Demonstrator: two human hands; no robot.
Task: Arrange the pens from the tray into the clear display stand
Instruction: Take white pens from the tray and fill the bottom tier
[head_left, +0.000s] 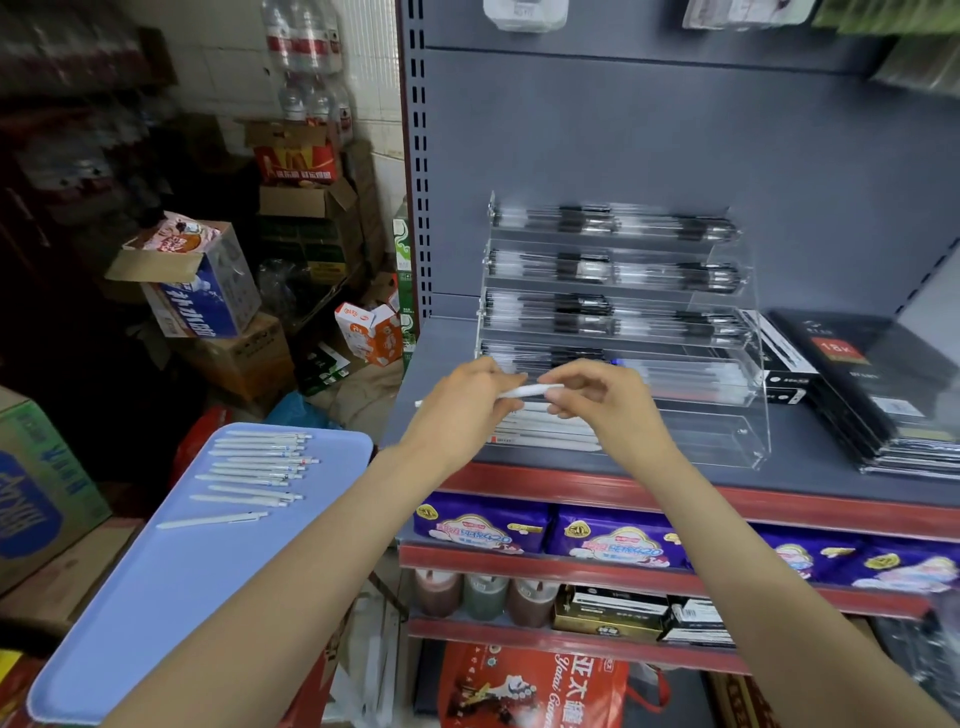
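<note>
A white pen (525, 391) lies level between my two hands, just in front of the clear display stand (727, 374). My left hand (460, 402) grips its left part and my right hand (597, 397) pinches its right end. Behind my hands, several white pens (550, 434) lie in the stand's lowest tier. Its upper tiers hold dark pens (587, 273). At lower left the light blue tray (156, 597) carries several white pens (257, 470) in a rough row.
The stand sits on a grey shelf (810, 467) beside black boxed stacks (883, 395). Purple packets (613, 538) and bottles fill the shelves below. Cardboard boxes (197, 291) and water bottles crowd the floor at left.
</note>
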